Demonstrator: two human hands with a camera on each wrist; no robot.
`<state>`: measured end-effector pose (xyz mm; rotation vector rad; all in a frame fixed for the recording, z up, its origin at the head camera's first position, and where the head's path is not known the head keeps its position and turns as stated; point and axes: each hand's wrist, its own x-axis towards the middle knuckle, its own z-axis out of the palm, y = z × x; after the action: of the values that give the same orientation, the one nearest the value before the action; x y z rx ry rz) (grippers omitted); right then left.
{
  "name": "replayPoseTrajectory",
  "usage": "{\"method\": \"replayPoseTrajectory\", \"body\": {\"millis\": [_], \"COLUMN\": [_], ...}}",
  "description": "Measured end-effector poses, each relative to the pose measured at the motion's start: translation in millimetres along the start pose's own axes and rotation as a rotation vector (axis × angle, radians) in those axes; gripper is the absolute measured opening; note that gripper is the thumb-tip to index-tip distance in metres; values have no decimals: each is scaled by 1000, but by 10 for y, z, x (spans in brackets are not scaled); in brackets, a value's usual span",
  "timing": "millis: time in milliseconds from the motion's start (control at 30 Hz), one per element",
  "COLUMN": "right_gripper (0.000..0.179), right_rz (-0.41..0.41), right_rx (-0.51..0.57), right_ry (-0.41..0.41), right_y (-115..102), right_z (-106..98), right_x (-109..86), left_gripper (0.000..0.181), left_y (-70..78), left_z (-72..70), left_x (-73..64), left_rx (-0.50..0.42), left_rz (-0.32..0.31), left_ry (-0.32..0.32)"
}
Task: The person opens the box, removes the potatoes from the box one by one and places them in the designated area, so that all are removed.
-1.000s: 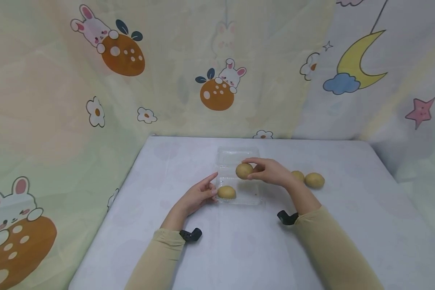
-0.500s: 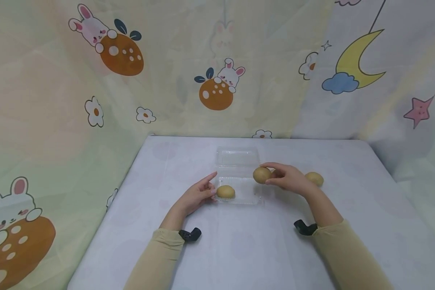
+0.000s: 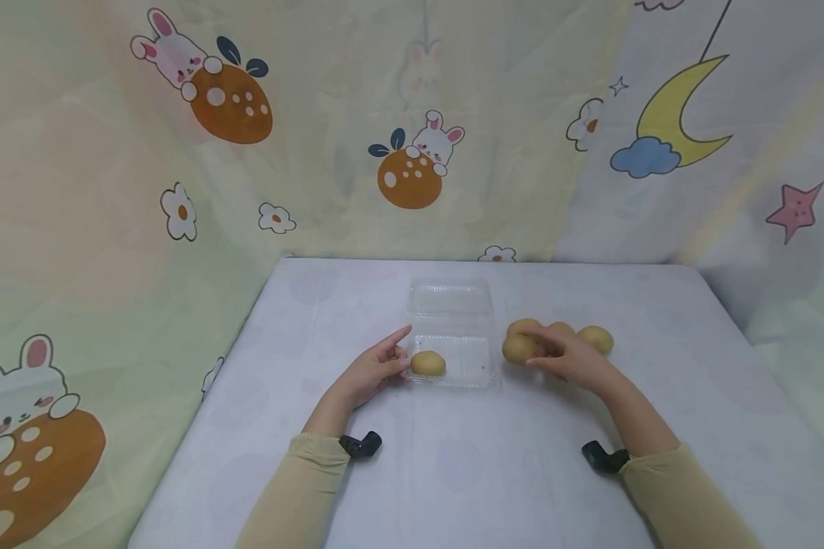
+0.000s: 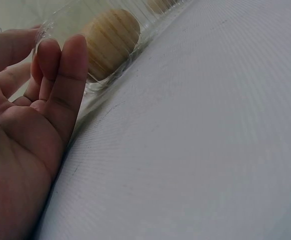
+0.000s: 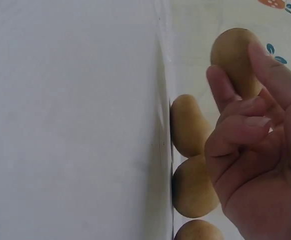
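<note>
A clear plastic clamshell container lies on the table with its lid folded back. One potato sits in its left side, and shows through the ribbed wall as a tan potato in the left wrist view. My left hand rests its fingertips against the container's left edge. To the right of the container, my right hand pinches another potato between thumb and fingers. In the right wrist view the held potato appears raised, away from the potatoes on the table.
Behind and beside my right hand lie a potato, a partly hidden potato and a potato farther right, roughly in a row. A white cloth covers the table. A printed curtain hangs behind its far edge.
My right hand has carried the held potato rightward from over the container to beside the other potatoes. My left hand stays at the container's edge, and the potato inside has not moved.
</note>
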<state>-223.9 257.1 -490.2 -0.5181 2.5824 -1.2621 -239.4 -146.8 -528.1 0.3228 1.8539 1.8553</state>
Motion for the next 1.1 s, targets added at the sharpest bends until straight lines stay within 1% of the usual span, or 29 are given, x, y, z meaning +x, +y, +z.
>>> {"method": "replayPoseTrajectory", "body": {"millis": [100, 200, 400, 500, 633, 767, 1100], "right_gripper": [59, 59, 65, 66, 66, 64, 60], "right_rz": [42, 60, 154, 175, 181, 170, 138], "right_rx": [1, 13, -35, -51, -55, -51, -40], "right_ry": [12, 18, 14, 10, 11, 6, 4], "right_y": [38, 57, 98, 138, 188, 218, 266], "right_z": [2, 1, 11, 20, 31, 39, 62], "right_x": [-68, -111, -155, -162, -171, -173, -172], "left_gripper": [73, 73, 71, 71, 70, 70, 71], "left_y": [-4, -4, -1, -2, 2, 7, 3], "left_z": [-3, -5, -3, 0, 5, 6, 1], "left_x": [3, -1, -6, -5, -5, -3, 1], "left_rx": [-4, -5, 7, 14, 16, 14, 1], "left_rz": [1, 3, 3, 1, -2, -5, 12], "left_ry": [1, -1, 1, 4, 6, 7, -5]}}
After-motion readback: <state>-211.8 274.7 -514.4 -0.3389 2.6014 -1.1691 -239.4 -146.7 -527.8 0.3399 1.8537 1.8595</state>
